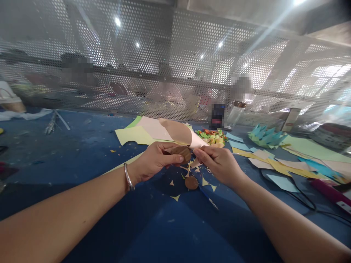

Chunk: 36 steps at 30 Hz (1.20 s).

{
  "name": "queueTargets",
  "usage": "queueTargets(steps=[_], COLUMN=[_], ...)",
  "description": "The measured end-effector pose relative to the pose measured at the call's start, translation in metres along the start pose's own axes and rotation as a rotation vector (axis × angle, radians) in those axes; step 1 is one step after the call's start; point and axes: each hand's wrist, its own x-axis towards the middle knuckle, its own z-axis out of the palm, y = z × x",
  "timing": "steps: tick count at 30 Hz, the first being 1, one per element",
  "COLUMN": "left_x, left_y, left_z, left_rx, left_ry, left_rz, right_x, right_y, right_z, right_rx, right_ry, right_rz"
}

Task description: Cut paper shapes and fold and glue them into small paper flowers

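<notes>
My left hand (156,160), with a silver bangle at the wrist, pinches a round brown disc (183,155) between thumb and fingers. Close beside it, my right hand (218,160) is closed in a pinch near the disc's right edge; what its fingertips hold is too small to make out. A second brown disc (191,182) lies on the blue table below, among small pale paper scraps (176,198). A thin blue stick-like tool (210,199) lies against its right side. Behind my hands spreads a pile of coloured paper sheets (145,128), one brown and curled.
At the right lie paper strips (270,160), a spiky blue and green paper piece (267,137), a black cable (304,204) and a purple object (329,191). Colourful clippings (211,137) and a clear bottle (235,115) stand before a perforated metal screen (153,73). People are blurred behind it.
</notes>
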Motion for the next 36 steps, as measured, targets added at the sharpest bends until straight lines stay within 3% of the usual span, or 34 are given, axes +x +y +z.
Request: queueTargets(steps=[23,31,36], left_x=[0.003,-0.004,-0.003], left_y=[-0.008,0.007,0.010], left_z=[-0.009,-0.004,-0.007], left_rx=[0.047,-0.034,0.012], left_ry=[-0.124,-0.150,0.007], left_rz=[-0.002,0.037,0.031], right_x=[0.001,0.008,0.012], right_y=[0.000,0.006,0.021], right_z=[0.000,0.000,0.006], right_rx=[0.006,0.075,0.085], right_ry=[-0.037,-0.012,-0.091], right_rz=[-0.043,0.100,0.279])
